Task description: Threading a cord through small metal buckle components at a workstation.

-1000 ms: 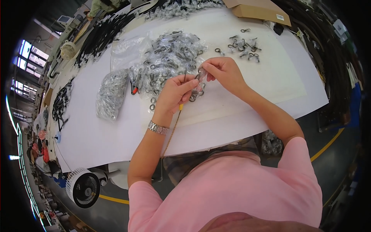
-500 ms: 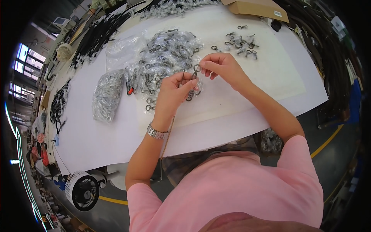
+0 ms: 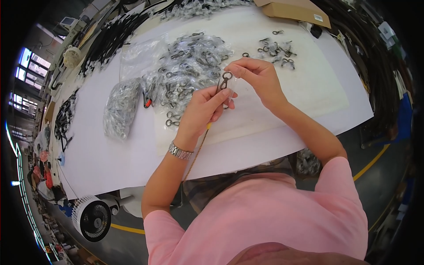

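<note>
A dark metal snap hook (image 3: 226,80) with a round ring at its top stands upright over the table, with clear plastic film (image 3: 233,84) around it. My left hand (image 3: 204,106) grips its lower part between thumb and fingers. At the ring's upper end, my right hand (image 3: 259,81) is closed in a pinch, apparently on the film's edge; its fingertips partly hide the contact. Beyond the left hand spreads a heap of snap hooks in clear plastic (image 3: 190,66). A thin yellowish cord (image 3: 198,150) runs from beneath my left hand toward the table's front edge.
A stuffed clear bag (image 3: 121,110) lies left of the heap beside a red-and-black handled tool (image 3: 148,103). Loose hooks (image 3: 276,49) sit to the right, below a cardboard box (image 3: 296,13). Black straps (image 3: 108,39) line the far left; a fan (image 3: 93,218) stands at the near left.
The snap hook now shows upright with film around it. My right hand has moved from beside its ring to the top, and my left hand has shifted slightly right.
</note>
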Motion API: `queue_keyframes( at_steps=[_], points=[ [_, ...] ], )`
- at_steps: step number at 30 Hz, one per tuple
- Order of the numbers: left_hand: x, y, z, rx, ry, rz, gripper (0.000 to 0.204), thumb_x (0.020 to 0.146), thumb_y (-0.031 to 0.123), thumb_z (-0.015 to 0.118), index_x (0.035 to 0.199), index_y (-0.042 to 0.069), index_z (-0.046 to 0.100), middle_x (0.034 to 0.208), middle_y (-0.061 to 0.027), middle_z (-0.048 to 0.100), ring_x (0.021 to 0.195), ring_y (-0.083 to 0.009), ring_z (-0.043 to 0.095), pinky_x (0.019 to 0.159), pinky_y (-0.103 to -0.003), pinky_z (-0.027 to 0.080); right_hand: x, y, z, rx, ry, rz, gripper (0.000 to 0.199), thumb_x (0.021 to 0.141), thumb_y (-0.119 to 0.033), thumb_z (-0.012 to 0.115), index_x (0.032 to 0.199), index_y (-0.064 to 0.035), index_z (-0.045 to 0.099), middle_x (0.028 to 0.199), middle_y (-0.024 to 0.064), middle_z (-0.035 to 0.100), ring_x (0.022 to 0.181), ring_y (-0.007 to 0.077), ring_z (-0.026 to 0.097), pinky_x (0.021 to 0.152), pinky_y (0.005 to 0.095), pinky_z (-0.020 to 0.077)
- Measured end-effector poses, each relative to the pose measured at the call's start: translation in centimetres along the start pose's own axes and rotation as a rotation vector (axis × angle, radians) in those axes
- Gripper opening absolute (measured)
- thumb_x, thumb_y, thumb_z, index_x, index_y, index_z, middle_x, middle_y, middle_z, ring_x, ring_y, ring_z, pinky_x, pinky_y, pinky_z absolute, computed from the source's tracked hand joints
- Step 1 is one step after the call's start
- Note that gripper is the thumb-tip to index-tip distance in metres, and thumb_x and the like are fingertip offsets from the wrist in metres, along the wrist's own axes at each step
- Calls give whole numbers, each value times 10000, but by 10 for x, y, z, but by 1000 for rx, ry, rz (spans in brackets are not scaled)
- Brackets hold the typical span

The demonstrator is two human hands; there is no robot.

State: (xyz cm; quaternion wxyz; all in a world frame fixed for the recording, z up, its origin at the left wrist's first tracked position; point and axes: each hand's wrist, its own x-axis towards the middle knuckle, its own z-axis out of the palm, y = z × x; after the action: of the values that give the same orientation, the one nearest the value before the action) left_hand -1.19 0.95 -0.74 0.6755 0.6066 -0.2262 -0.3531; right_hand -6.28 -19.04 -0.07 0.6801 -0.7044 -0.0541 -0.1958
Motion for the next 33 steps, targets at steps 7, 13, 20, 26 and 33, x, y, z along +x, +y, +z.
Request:
queue_keyframes(
  at_steps=[7,13,20,26,33],
  points=[
    [-3,9,2,-44,35,23,278,1036,229,642,1074,-34,726,774,-20,672,496,-16,410,442,-197,283,2,7,1,79,-46,73,219,991,-155,700,1120,9,765,940,44,740,883,104,663,802,253,531],
    [-4,14,16,87,100,50,222,1028,191,642,1036,-14,727,750,1,647,496,-12,402,450,-192,259,0,4,-10,84,-180,251,250,1003,-268,702,1050,-25,739,857,9,717,795,86,654,761,261,524],
    [-11,4,6,224,105,46,185,1048,163,617,1059,-4,697,731,-19,657,435,1,365,388,-192,218,7,21,-3,418,-309,462,169,926,-214,756,901,-47,745,862,22,733,772,140,680,751,308,588],
    [2,-7,2,86,-11,2,237,1079,199,571,1035,-12,672,754,-62,673,420,-25,351,392,-199,232,4,18,-7,-310,-25,-177,106,863,-127,751,854,-22,748,778,81,734,721,165,708,667,312,547],
    [3,-5,-5,-28,-12,8,254,1107,248,525,1012,32,622,783,-36,655,412,-18,348,368,-204,213,-1,17,13,-357,69,-316,180,834,-218,754,845,-39,743,716,92,723,660,202,721,616,346,550]
  ],
)
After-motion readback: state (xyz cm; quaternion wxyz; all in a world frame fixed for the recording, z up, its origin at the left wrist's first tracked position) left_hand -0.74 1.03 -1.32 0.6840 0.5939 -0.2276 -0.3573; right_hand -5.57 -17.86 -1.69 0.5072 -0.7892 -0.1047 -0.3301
